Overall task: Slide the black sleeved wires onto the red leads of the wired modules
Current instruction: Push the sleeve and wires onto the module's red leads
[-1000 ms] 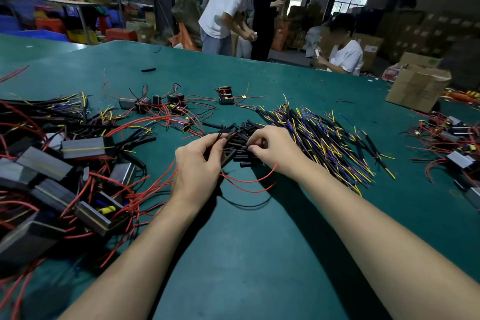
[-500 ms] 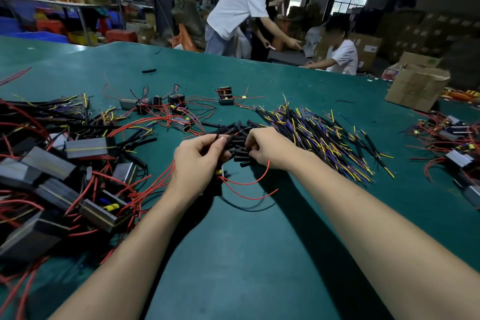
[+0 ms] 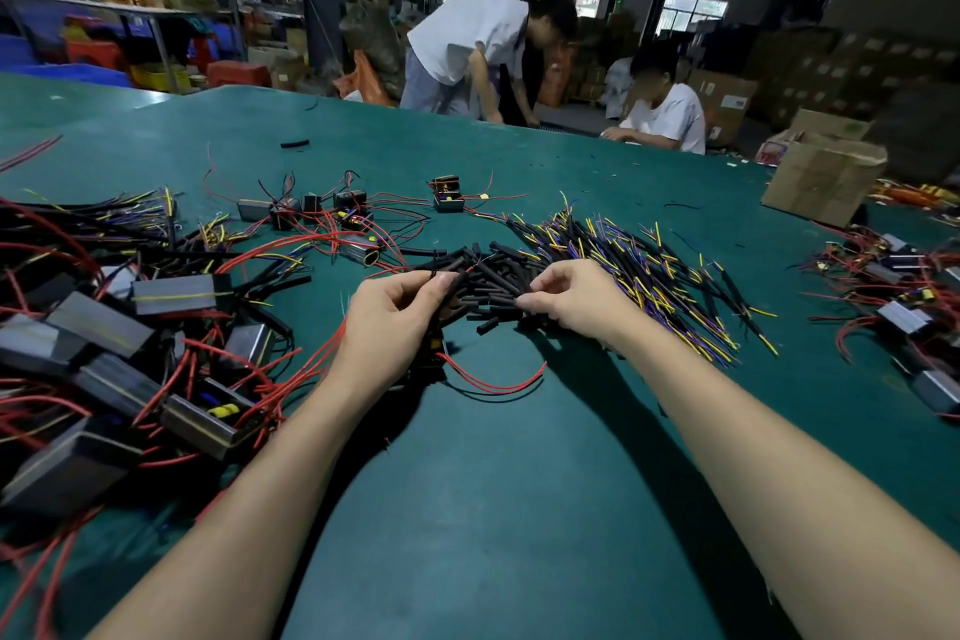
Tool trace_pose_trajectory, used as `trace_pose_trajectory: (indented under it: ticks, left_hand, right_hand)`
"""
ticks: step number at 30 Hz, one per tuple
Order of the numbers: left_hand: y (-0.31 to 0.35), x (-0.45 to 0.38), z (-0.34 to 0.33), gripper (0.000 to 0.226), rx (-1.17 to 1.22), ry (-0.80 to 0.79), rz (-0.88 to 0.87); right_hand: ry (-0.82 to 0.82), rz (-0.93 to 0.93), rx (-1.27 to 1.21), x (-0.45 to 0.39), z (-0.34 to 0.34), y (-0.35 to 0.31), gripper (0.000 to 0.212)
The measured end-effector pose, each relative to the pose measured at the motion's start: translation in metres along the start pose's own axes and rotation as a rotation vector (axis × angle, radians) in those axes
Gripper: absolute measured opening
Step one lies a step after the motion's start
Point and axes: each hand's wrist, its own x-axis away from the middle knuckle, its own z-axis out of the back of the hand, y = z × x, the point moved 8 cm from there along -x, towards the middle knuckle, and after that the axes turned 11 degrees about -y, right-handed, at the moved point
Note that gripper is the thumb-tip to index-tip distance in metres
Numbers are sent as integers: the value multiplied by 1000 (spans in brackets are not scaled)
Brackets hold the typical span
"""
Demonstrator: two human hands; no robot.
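Since half a second ago your two hands have drawn apart, and the right hand (image 3: 574,299) has dropped to the loose black sleeves (image 3: 493,286) heaped between and just beyond both hands.

Left hand (image 3: 395,317): fingers curled, pinching one black sleeve with a red lead (image 3: 488,379) at its fingertips. A small dark module hangs just below that palm, mostly hidden. The red lead loops down to the green table (image 3: 493,509) near your left wrist.

Right hand: thumb and forefinger pinched close at the edge of the sleeve heap. Whether they hold a sleeve yet, cannot tell.

Stock: sleeved wires with yellow and purple ends (image 3: 649,276) lie fanned beyond and to the right of the right hand. Grey modules with red leads (image 3: 130,338) are piled to the left of the left hand.

Advice for this step:
- Take one sleeve only; the heap is tangled and neighbours will likely lift with it.
- Keep the left pinch close to the lead's free end, so the thin wire does not buckle as the sleeve goes on.
- Line up the bore with the tip before pushing.
- Mind the slack loop under the left hand; it could snag.
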Motion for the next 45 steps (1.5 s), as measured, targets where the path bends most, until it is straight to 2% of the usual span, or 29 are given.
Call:
trace_pose_trajectory:
  ticks: [3, 6, 7, 9, 11, 13, 15, 19, 26, 30, 31, 32, 33, 35, 36, 38, 41, 45]
  left_hand:
    - [0, 0, -2, 18, -40, -2, -9]
    - [4, -1, -1, 20, -121, 20, -41]
    - [6, -1, -1, 21, -155, 31, -50]
    - [8, 0, 0, 22, -201, 41, -60]
    - [8, 0, 0, 23, -217, 39, -57]
    - [9, 0, 1, 23, -227, 41, -57]
    - [9, 0, 1, 24, -227, 44, -59]
    - [8, 0, 2, 23, -238, 55, -57]
    - [6, -2, 3, 20, -215, 90, -66]
    - [7, -1, 2, 18, -218, 114, -106]
    - [8, -1, 2, 18, -215, 118, -119]
    - [8, 0, 1, 17, -206, 120, -130]
    - [8, 0, 1, 17, -193, 120, -138]
    - [9, 1, -1, 16, -165, 117, -153]
    - [10, 2, -2, 15, -153, 114, -161]
    - [13, 3, -4, 14, -141, 110, -175]
    - [21, 6, -10, 16, -186, 88, -227]
    - [33, 12, -28, 15, -332, -17, -368]
  right_hand:
    - [38, -7, -367, 10, 3, 6, 10]
    - [0, 2, -815, 22, -3, 9, 8]
    - [-17, 2, -907, 25, -5, 10, 6]
    - [-18, -17, -910, 28, -10, 13, 6]
    - [50, -58, -668, 28, -9, 19, 13]
    - [148, -87, -269, 26, -3, 20, 25]
    - [188, -37, -10, 23, -2, 11, 29]
    - [135, 130, 315, 14, -17, -12, 25]
    - [50, 292, 737, 5, -35, -42, 23]
    - [-13, 433, 1119, 5, -46, -55, 20]
    - [7, 468, 1113, 7, -45, -57, 18]
    - [67, 482, 989, 11, -38, -62, 15]
    - [173, 463, 740, 16, -23, -65, 11]
    - [397, 337, 116, 29, 11, -51, 4]
    - [456, 273, -157, 39, 19, -39, 4]
    - [407, 227, -543, 56, 14, -27, 7]
    - [295, 277, -832, 82, -1, -28, 8]
    - [324, 328, -808, 99, -4, -40, 9]
